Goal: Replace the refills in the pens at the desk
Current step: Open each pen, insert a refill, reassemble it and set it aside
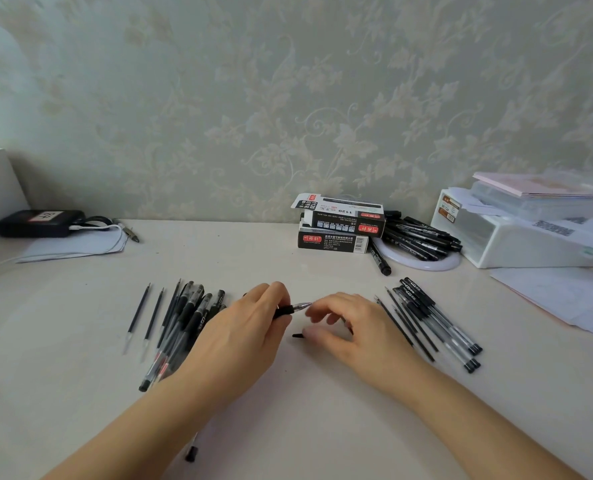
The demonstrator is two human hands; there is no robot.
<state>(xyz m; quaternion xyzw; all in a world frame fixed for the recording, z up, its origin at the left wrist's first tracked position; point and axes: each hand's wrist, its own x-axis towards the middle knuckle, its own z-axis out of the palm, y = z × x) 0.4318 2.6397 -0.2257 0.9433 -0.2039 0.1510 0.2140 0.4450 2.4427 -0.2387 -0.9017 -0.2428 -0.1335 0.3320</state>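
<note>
While the left hand [250, 327] grips a slim pen [290, 309] by its black rubber grip at desk [288, 427] centre, the right hand [350, 327] pinches the pen's metal tip. Clear-barrelled pens [184, 327] fan out left; thin refills [406, 327] lie right. Two glossy cardboard boxes [336, 226] stand far.

- I read "1120" on the side of the upper refill box [343, 216], printed upside down from my view; again on its open end flap.
- Lower refill box [333, 241]: red brand patch and a barcode, characters too small for me.
- Black device [40, 223] at far left: label reads "24", inverted.
- White storage box [517, 237]: orange sticker, illegible.
</note>
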